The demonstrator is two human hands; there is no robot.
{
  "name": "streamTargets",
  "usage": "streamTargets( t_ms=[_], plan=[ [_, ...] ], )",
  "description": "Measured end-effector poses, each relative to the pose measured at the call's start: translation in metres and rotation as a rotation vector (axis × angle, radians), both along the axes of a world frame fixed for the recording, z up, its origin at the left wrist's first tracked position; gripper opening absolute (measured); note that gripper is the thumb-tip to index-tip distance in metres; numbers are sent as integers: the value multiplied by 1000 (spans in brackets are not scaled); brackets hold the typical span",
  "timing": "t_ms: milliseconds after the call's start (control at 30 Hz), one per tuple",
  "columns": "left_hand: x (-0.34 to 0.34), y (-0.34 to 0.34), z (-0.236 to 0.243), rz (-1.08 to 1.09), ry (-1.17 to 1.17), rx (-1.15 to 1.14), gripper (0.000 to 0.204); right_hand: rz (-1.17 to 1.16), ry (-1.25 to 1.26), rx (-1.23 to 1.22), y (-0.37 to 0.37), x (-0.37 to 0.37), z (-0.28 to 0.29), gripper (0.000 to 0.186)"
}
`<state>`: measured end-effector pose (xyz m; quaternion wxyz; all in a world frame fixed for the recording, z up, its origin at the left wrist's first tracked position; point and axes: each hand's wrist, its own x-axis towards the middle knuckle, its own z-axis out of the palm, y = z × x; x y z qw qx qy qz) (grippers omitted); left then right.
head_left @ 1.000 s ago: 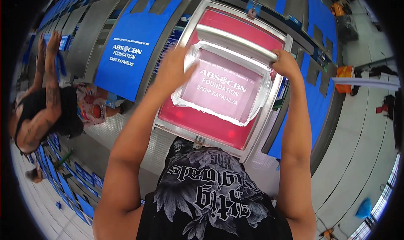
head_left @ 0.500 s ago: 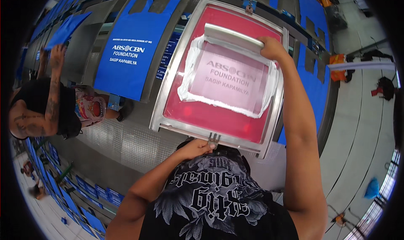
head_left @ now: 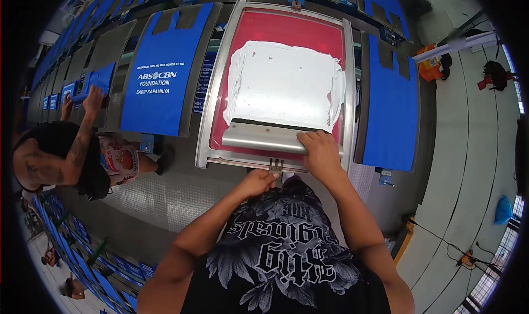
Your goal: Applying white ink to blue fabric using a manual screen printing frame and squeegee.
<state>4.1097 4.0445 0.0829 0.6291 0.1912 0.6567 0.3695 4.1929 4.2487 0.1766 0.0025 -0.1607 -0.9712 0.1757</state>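
A screen printing frame (head_left: 219,85) with silver metal edges and red mesh lies in front of me. White ink (head_left: 284,85) covers the middle of the mesh in a broad, rough-edged patch. Across its near side lies a metal-handled squeegee (head_left: 259,139), with my right hand (head_left: 322,153) closed over its right end. At the frame's near edge, my left hand (head_left: 259,183) pinches a small pronged metal bracket (head_left: 276,164). What lies under the inked mesh is hidden.
Blue bags with cut-out handles lie flat on dark boards, one on the left (head_left: 160,99) and one on the right (head_left: 391,110). Further left, a co-worker (head_left: 47,160) handles another blue bag (head_left: 99,78). A cable (head_left: 441,239) runs over the pale floor at right.
My right hand has drawn the squeegee from the far side of the mesh toward me. White ink now covers the formerly see-through printed window. My left hand stays at the bracket.
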Motion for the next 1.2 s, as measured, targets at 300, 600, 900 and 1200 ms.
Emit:
streamTargets(
  t_ms=[300,600,900,1200],
  plan=[
    [-13,9,22,-256,599,-209,48,-212,53,-225,120,21,-25,38],
    [-182,-32,-17,657,833,-30,51,-515,259,-1068,127,-15,-68,35],
    [-52,83,41,623,627,75,56,-656,268,-1037,233,122,-9,39],
    [123,265,10,578,612,209,47,-689,318,-963,386,317,-9,37]
  ],
)
